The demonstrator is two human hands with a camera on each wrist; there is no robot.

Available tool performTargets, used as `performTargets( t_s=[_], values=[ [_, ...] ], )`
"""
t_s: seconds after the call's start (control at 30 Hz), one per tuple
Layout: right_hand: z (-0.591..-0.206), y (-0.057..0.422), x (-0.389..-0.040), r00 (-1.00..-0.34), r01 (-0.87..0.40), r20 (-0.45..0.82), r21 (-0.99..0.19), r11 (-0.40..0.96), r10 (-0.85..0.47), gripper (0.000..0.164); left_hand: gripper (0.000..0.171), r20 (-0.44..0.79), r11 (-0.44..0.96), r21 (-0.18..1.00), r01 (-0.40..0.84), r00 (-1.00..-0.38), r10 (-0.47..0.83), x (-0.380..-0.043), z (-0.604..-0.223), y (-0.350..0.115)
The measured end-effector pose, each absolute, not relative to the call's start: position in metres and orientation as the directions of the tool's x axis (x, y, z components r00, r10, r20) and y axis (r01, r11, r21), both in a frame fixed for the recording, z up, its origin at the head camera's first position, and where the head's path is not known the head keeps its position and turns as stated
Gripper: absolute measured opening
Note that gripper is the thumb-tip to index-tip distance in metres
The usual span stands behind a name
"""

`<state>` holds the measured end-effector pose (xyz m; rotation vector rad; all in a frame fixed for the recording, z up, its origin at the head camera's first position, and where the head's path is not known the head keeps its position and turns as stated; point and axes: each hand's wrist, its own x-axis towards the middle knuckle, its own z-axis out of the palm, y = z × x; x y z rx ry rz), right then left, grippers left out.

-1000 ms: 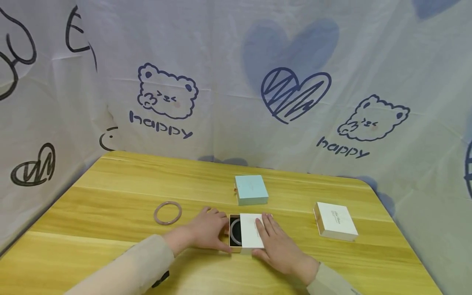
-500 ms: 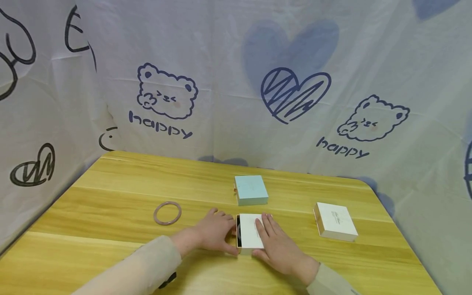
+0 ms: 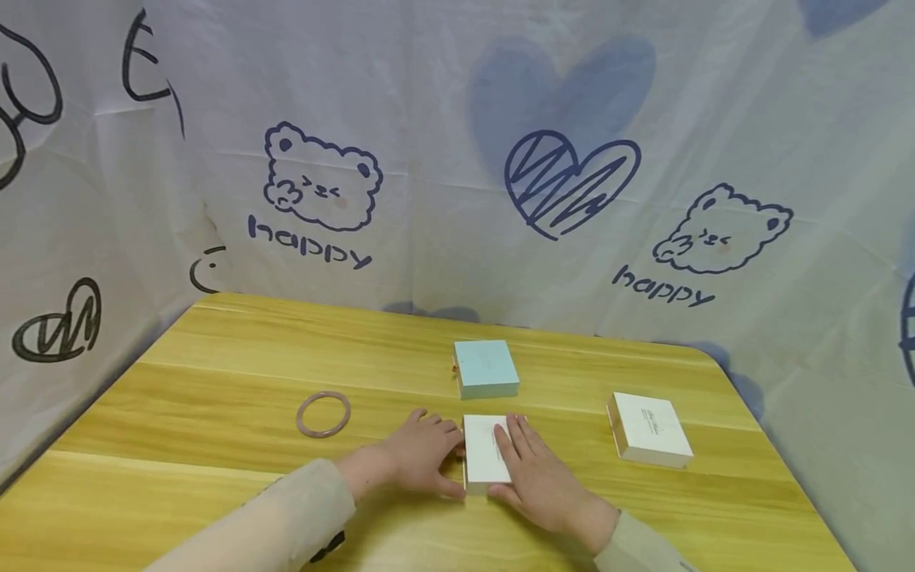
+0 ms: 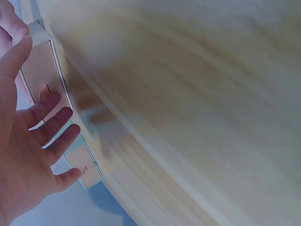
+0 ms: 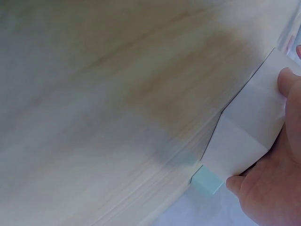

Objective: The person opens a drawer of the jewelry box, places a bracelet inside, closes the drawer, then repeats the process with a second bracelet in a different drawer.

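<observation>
White box (image 3: 486,459) sits between both hands: left (image 3: 422,453) presses its side, right (image 3: 539,473) lies flat on top.

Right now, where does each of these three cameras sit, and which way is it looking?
Head: worn on the head, looking down at the table; both hands flank the white box.
Left wrist: beside the left hand, facing blurred tabletop.
Right wrist: beside the right hand, facing the same box.
All three share that box.

both hands (image 3: 422,457) (image 3: 536,473) flank a white box (image 3: 484,458) on the wooden table (image 3: 214,381). beyond it, close, stands a blue box (image 3: 486,368); a bangle (image 3: 324,413) lies left, another white box (image 3: 649,429) right, open tabletop between.
</observation>
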<state>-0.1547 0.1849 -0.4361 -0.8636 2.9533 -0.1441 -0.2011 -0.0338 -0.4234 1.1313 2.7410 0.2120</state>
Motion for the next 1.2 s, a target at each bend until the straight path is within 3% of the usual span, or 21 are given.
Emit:
performTargets(
  t_s=[0.4, 0.73, 0.93, 1.2],
  values=[
    [-0.437, 0.195, -0.157, -0.858, -0.513, -0.017, -0.031, 0.858, -0.514, 0.075, 0.052, -0.023, 0.726, 0.215, 0.653, -0.740, 0.672, -0.206, -0.419, -0.051],
    [-0.431, 0.240, -0.171, -0.912, -0.411, -0.017, 0.021, 0.911, -0.411, 0.074, 0.052, -0.042, 0.732, 0.248, 0.635, -0.748, 0.662, -0.208, -0.415, -0.062],
    [-0.424, 0.244, -0.188, -0.913, -0.405, -0.007, 0.129, 0.905, -0.408, 0.068, 0.052, -0.038, 0.729, 0.242, 0.640, -0.745, 0.666, -0.208, -0.417, -0.065],
    [-0.411, 0.240, -0.216, -0.936, -0.346, -0.110, 0.122, 0.930, -0.334, 0.063, 0.051, -0.043, 0.732, 0.225, 0.643, -0.744, 0.666, -0.206, -0.418, -0.068]
  ],
)
